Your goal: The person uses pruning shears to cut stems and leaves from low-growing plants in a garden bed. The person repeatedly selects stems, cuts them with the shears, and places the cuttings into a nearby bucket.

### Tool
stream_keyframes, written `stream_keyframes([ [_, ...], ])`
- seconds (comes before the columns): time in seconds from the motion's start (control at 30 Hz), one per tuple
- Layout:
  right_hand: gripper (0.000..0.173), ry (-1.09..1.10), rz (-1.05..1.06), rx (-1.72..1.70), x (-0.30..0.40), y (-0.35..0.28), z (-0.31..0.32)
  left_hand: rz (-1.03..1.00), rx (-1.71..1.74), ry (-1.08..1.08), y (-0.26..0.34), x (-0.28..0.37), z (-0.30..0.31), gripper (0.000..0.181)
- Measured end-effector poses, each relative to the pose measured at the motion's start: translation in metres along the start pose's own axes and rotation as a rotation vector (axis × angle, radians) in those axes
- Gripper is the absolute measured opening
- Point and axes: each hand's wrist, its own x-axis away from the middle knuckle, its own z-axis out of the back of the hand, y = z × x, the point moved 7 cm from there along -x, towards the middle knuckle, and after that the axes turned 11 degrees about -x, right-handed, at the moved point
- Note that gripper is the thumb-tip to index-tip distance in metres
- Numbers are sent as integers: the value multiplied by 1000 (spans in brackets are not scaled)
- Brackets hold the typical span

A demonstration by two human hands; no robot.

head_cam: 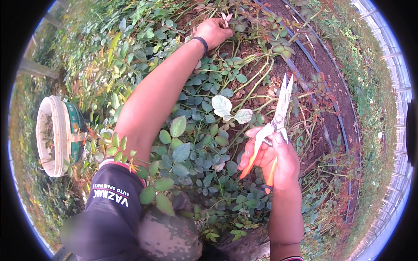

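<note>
Pruning shears (275,125) with orange handles lie in my right hand (284,161). Their pale, narrow blades point up the picture, with a thin gap between the tips. My left hand (213,32) reaches far forward, low among the stems of the leafy plants. Its fingers curl down out of sight, and what they touch is hidden. Small pinkish leaves (226,20) show right at those fingers. Between both hands spread rose-like bushes (212,81) with green stems, and two whitish leaves (222,107) stand out there.
At the left, a white bucket (62,137) with a green band holds plant bits. Dark drip hoses (313,63) run along bare soil (343,98) on the right. Leafy shoots (163,184) rise close before my camouflage-clad knee (169,233). Translucent sheeting (403,114) borders the far right.
</note>
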Motion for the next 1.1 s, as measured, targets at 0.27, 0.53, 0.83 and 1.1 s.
stream_keyframes([
  [0.27, 50, 112, -8, -94, -46, 29, 3, -290, -497, 33, 26, 13, -13, 32],
  [0.53, 48, 150, -11, -85, -47, 39, 17, -568, -564, 113, 15, 17, -18, 24],
  [0.83, 46, 169, -5, -125, -45, 48, 38, 91, 346, 111, -55, -9, 6, 26],
  [1.1, 44, 129, 44, 74, -39, 68, 71, -8, 408, -17, -43, -19, 0, 20],
])
